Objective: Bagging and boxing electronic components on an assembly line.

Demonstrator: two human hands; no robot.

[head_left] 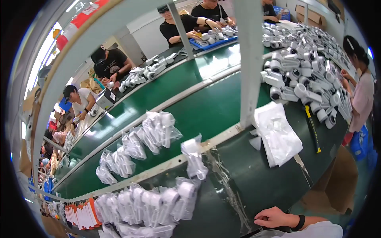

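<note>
My right hand (pixel 272 217) rests at the near edge of the dark green table, its fingers curled in and nothing seen in them. A black band circles the wrist. My left hand is out of view. Left of the hand, white round-headed handheld devices in clear bags (pixel 152 202) lie in a close row. One bagged device (pixel 193 158) lies across the metal rail. Beyond the hand is a stack of flat, whitish plastic bags (pixel 278 135). A yellow and black utility knife (pixel 312 129) lies to the right of the stack.
More bagged devices (pixel 145 135) lie on the green conveyor belt (pixel 206 101) past the rail. Unbagged devices (pixel 305 75) are heaped at the far right. White posts (pixel 250 63) rise from the rail. Orange-and-white cards (pixel 82 215) stand at left. Several people work across the belt; one stands right.
</note>
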